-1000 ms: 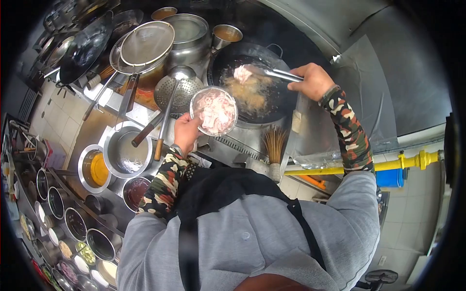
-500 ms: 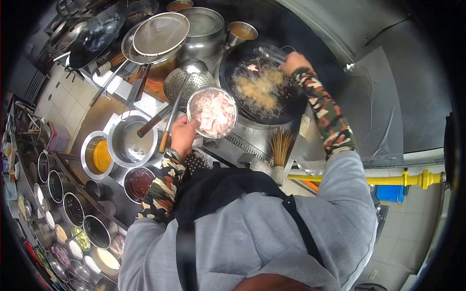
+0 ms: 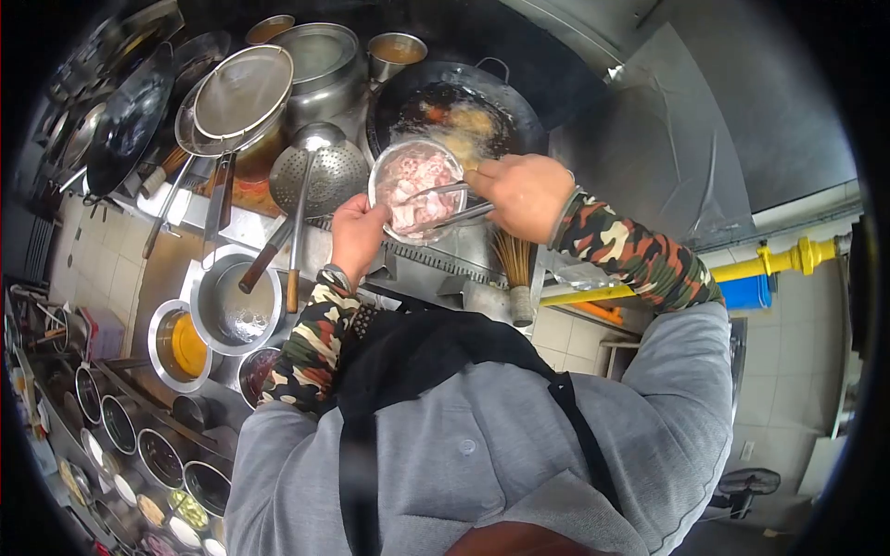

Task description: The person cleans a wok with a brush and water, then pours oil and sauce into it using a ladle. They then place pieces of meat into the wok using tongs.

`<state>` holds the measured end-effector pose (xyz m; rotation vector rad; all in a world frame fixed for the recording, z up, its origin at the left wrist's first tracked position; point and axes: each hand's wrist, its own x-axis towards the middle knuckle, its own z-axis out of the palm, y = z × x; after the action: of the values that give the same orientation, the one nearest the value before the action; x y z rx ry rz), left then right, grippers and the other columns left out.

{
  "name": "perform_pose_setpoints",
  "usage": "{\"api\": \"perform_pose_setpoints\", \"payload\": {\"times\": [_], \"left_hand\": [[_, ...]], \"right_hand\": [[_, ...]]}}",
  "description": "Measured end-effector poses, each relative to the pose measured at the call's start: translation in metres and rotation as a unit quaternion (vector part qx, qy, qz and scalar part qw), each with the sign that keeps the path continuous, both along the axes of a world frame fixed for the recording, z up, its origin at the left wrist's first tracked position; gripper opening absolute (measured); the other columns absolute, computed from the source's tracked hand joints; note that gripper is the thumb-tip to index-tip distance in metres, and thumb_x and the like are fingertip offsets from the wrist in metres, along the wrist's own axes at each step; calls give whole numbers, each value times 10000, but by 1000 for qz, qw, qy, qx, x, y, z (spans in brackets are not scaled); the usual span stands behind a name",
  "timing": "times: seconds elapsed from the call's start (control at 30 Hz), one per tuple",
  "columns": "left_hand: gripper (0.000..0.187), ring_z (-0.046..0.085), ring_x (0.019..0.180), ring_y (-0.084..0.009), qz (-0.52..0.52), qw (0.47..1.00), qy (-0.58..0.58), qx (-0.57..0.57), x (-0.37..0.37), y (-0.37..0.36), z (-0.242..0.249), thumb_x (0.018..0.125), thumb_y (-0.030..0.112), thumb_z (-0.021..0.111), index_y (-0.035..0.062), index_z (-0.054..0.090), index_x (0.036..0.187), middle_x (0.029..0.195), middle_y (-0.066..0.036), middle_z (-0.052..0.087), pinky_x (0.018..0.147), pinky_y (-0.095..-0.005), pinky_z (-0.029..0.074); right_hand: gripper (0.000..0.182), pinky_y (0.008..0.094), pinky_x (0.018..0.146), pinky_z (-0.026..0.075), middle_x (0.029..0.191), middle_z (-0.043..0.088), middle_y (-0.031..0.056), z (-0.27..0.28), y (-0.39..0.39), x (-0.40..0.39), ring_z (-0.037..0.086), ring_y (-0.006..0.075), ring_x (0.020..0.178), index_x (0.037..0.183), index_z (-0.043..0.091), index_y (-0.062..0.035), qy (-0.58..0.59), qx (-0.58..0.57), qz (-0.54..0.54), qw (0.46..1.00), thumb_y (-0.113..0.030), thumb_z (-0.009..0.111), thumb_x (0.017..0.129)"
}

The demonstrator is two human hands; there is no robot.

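My left hand (image 3: 359, 233) grips the rim of a round metal bowl (image 3: 378, 176) that holds pale, floury pieces of raw meat (image 3: 419, 183). A pair of metal tongs (image 3: 451, 217) is closed in my right hand (image 3: 530, 196), one arm to each side, their tips in among the meat. Just beyond the bowl, golden pieces (image 3: 471, 119) fry in bubbling oil in a dark wok (image 3: 528, 111). Part of the wok is hidden behind the bowl and my right hand.
Left of the wok lie a perforated strainer (image 3: 343, 176) and a ladle (image 3: 318, 136). A bamboo brush (image 3: 515, 269) stands at the stove's front edge. A pot of liquid (image 3: 236, 301) and a bowl with yellow contents (image 3: 188, 345) are at left. A yellow pipe (image 3: 742, 269) runs at right.
My right hand has come back from over the wok to the bowl, bringing the tongs into the meat. The camera view has shifted, so the stove sits farther left.
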<state>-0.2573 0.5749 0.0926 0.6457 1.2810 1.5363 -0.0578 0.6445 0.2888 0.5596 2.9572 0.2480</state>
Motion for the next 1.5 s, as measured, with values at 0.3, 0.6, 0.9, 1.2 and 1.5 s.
{"api": "perform_pose_setpoints", "payload": {"times": [0.3, 0.6, 0.9, 1.2, 1.5], "left_hand": [[90, 609, 624, -124, 2, 995, -94, -38, 3, -11, 7, 814, 39, 526, -10, 598, 835, 775, -51, 624, 544, -268, 539], [123, 619, 623, -121, 69, 994, -65, -61, -15, -29, -22, 810, 44, 532, -6, 616, 885, 777, -61, 641, 518, -244, 522], [77, 611, 600, -129, 82, 991, -93, -45, -8, -30, 1, 817, 9, 524, -13, 595, 836, 757, -69, 630, 505, -241, 509], [159, 477, 506, -82, -13, 999, 33, 3, 18, 0, 2, 775, 18, 552, 39, 506, 624, 615, -7, 530, 444, -248, 413], [63, 613, 622, -142, -4, 995, -95, -33, 6, -7, 10, 817, 24, 530, -7, 584, 825, 759, -66, 618, 568, -286, 543]], "right_hand": [[374, 394, 803, 501, 977, 639, 133, 31, 32, 50, 624, 306, 916, 1060, 620, -36, 26, 27, -190, 981, -201, 673, 728], [282, 407, 829, 519, 980, 666, 194, -101, 155, 83, 646, 318, 947, 957, 674, -18, -103, 4, -424, 900, -183, 655, 729], [383, 398, 856, 498, 992, 660, 181, 10, 133, 69, 636, 316, 939, 1010, 661, -21, 70, 35, -355, 932, -277, 691, 727], [348, 414, 772, 497, 946, 624, 105, 0, 0, 15, 618, 305, 896, 1027, 625, -58, -108, -24, -157, 981, -219, 677, 723], [332, 417, 782, 497, 868, 666, 154, 57, 17, 54, 628, 340, 837, 1019, 674, -81, 102, -20, -220, 970, -227, 684, 722]]}}
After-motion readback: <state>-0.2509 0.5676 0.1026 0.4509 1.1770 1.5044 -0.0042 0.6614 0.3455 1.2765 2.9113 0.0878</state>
